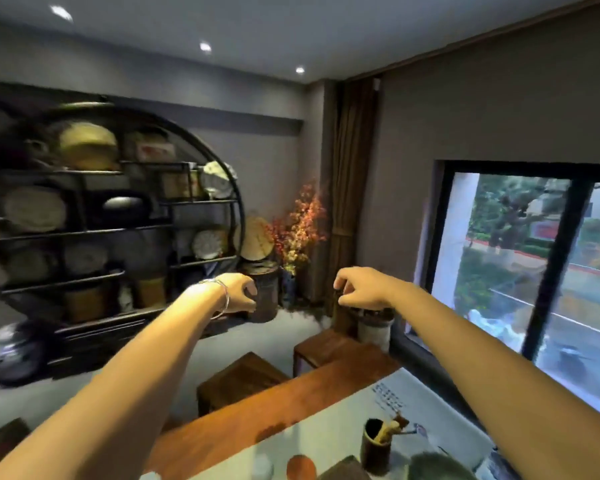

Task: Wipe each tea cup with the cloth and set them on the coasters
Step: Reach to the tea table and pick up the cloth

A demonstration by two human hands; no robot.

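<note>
While both arms stretch forward above the long wooden table (291,386), the left hand (241,292) and right hand (357,289) curl loosely, fingers (340,284) holding nothing; no cup or cloth shows clearly; thin cups likely chip, so grip the wall gently.

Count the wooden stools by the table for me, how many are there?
3 for sure: one stool mid-frame, another further right toward the window, and a corner of one at far left. The arms may hide more.

The bench (291,403) runs along the bottom, with a utensil holder (376,445) standing on its runner (329,441). Two stools (239,377) sit behind its far edge. A round display shelf (94,223) stands far left, a window (534,268) right, and a curtain (352,188) hangs between them.
</note>
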